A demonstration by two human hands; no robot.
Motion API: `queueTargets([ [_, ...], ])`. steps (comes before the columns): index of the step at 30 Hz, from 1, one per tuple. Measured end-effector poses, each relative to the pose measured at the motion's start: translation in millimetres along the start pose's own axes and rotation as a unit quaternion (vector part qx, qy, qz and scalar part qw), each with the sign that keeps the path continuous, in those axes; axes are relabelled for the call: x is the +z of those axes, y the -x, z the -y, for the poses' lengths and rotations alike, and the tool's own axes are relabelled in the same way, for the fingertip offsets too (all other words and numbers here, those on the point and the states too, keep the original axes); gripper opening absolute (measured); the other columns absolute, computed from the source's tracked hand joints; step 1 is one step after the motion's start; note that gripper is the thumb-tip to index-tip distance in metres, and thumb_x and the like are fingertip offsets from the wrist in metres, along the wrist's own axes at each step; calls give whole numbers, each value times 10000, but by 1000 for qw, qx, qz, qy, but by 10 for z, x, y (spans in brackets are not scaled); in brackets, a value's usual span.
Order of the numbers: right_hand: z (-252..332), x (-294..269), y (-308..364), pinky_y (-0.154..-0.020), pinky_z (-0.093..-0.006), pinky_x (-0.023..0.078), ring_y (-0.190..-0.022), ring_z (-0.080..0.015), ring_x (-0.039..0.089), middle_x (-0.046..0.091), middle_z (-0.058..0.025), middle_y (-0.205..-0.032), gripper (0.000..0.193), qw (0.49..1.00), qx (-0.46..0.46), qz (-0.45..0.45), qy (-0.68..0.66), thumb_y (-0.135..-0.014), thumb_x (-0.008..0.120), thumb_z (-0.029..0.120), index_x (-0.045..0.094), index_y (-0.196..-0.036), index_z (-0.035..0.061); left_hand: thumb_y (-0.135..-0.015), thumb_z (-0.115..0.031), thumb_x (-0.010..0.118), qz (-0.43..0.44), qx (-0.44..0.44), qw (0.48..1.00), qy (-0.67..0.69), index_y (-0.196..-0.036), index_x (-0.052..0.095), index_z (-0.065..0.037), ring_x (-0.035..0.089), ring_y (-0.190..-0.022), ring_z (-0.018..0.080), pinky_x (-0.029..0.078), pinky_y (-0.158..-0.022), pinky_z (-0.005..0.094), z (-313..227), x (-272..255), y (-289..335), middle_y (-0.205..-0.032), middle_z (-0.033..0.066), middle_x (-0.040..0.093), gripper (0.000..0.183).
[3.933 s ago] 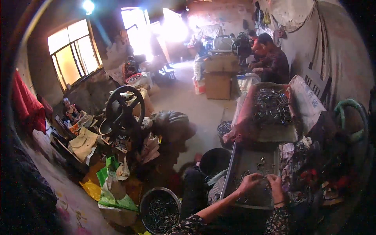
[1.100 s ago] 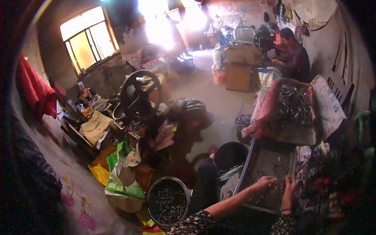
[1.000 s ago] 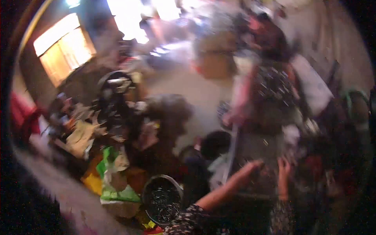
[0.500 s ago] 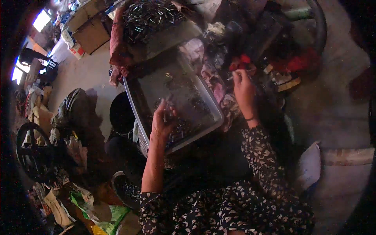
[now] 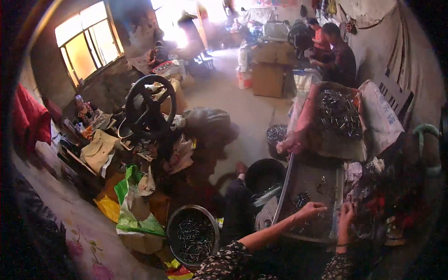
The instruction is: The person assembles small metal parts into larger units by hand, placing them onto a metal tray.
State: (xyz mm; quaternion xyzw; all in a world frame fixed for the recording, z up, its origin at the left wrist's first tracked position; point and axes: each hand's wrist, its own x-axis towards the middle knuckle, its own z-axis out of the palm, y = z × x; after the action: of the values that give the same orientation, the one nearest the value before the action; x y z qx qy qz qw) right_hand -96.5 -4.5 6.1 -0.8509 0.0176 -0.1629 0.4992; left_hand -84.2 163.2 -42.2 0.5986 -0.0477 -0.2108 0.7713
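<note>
My left hand (image 5: 311, 211) is over the clear-walled plastic tray (image 5: 337, 186), its fingers drawn together toward the right. Anything in them is too small to make out. My right hand (image 5: 346, 215) is just beyond the tray's right rim, fingertips pinched, and whatever it holds is hidden. Inside the tray lie a dark heap of small metal parts (image 5: 302, 199) and a few loose pieces (image 5: 322, 185). Beyond it, a larger bin (image 5: 343, 148) lined with pink cloth holds many small metal tubes (image 5: 337, 113). Dark machinery with red parts (image 5: 374, 204) is right of my right hand.
A round metal basin (image 5: 171, 224) of small metal parts stands lower left, near a green and white sack (image 5: 135, 212). A black tub (image 5: 265, 173) sits left of the tray. Left are a black handwheel (image 5: 148, 105) and cardboard. Several people, including one in dark clothes (image 5: 343, 58), are farther back.
The view has swung left and up, bringing the room, windows and other people into sight. My right hand has come away from the red machine parts, nearer the tray and my left hand.
</note>
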Motion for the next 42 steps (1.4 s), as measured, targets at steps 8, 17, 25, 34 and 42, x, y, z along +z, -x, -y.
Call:
queueTargets([
  [8,-159,364,25,-576,-265,391,-598,-142,471,546,-64,-699,196,996,-79,-12,44,-811,484,207,504,-796,12,-755,-236,560,-2,92,993,-67,-776,578,-3,478,-533,73,381,-463,217,-29,70,-57,-599,13,531,235],
  [17,-74,338,83,-623,-255,381,-673,-121,451,497,-37,-722,188,994,13,62,-89,-807,493,194,496,-810,6,-743,-211,559,-28,92,992,-81,-719,559,10,462,-498,90,370,-448,230,165,24,-154,-565,27,511,222],
  [25,88,-391,-9,-739,-299,377,-816,-207,470,503,-87,-882,147,970,-193,-89,120,-815,453,110,483,-904,-2,-743,-214,558,-23,15,999,17,-745,559,1,472,-484,105,376,-436,237,-35,40,-18,-593,46,517,215],
  [34,284,-2320,-192,-881,-371,325,-1023,-284,412,460,-149,-1093,306,792,-329,-410,310,-791,511,125,462,-1066,0,-728,-247,576,-1,22,995,-96,-821,567,-16,513,-546,137,415,-474,278,-67,102,59,-683,62,559,250],
  [42,1047,-2529,-679,-840,-347,336,-927,-281,452,487,-136,-970,426,759,-312,-505,266,-670,639,144,452,-1033,21,-764,-213,527,-106,-116,987,-44,-940,545,-23,548,-712,159,459,-582,293,-514,-77,435,-819,55,561,260],
])
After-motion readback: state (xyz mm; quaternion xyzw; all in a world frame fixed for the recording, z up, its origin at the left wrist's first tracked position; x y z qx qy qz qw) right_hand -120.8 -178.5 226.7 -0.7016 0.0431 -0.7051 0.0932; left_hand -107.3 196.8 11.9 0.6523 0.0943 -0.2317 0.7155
